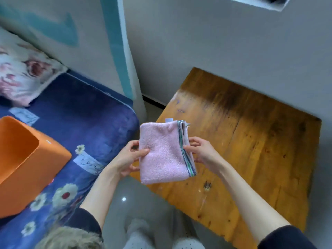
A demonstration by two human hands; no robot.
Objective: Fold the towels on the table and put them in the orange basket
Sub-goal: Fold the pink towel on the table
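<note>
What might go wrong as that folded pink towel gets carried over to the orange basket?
1. The pink towel is pinched only at its side edges by the left hand and right hand, so the layers may sag open in the air.
2. The orange basket sits tilted on the soft blue bedspread; a drop could tip it or miss.

Towel [162, 151] held between left hand [125, 159] and right hand [201, 151], over table [251, 150] near-left edge. Basket [27, 164] on bed [86, 126], left of table. Pillow [23, 69] behind basket.
</note>
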